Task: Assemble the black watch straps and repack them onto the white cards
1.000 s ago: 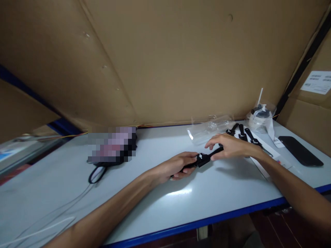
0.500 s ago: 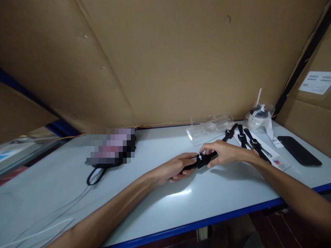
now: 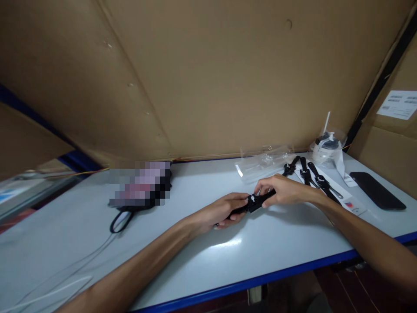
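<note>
A black spokeshave (image 3: 254,203), with a squarish middle, a small silvery part on top and a handle to each side, is held just over the table between my two hands. My left hand (image 3: 228,211) is closed round its left handle, the thumb along the top near the middle. At the other side, my right hand (image 3: 276,190) has its thumb and fingers at the right handle, fingertips close to the silvery part. Beyond my right hand lie several similar black spokeshaves (image 3: 306,174), partly on a white printed sheet (image 3: 348,204).
Clear plastic bags (image 3: 260,163) lie near the cardboard wall (image 3: 208,78). A wrapped white roll (image 3: 325,152) stands at the back right, beside a black phone-like slab (image 3: 378,191). A blurred-out item with a black loop (image 3: 120,222) is on the left. The table (image 3: 195,269) has a blue edge.
My right hand's fingers have drawn slightly up and to the right, off the silvery part, showing more of the spokeshave's middle. My left hand keeps its grip in place.
</note>
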`<state>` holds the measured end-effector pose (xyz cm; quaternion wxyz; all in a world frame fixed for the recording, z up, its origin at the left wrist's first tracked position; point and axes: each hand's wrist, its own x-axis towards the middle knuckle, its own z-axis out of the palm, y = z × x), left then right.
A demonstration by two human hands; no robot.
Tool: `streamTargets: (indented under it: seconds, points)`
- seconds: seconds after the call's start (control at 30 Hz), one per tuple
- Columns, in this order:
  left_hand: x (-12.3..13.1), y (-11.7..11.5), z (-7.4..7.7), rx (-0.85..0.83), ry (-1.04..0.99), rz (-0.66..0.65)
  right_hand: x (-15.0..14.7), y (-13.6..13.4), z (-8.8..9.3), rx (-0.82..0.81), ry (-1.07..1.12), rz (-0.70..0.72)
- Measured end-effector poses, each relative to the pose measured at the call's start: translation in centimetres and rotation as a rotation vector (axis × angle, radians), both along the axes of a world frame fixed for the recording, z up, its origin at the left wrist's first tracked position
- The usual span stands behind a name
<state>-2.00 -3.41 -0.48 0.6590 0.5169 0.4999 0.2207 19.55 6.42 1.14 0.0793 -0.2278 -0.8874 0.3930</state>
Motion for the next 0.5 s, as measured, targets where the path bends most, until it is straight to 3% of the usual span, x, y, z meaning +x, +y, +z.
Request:
streamTargets:
  seconds: [0.5]
  points:
    - [0.06,-0.20,0.19,0.022,0.016,-0.032,0.05,0.09,-0.09,0.040,-0.015,0.013]
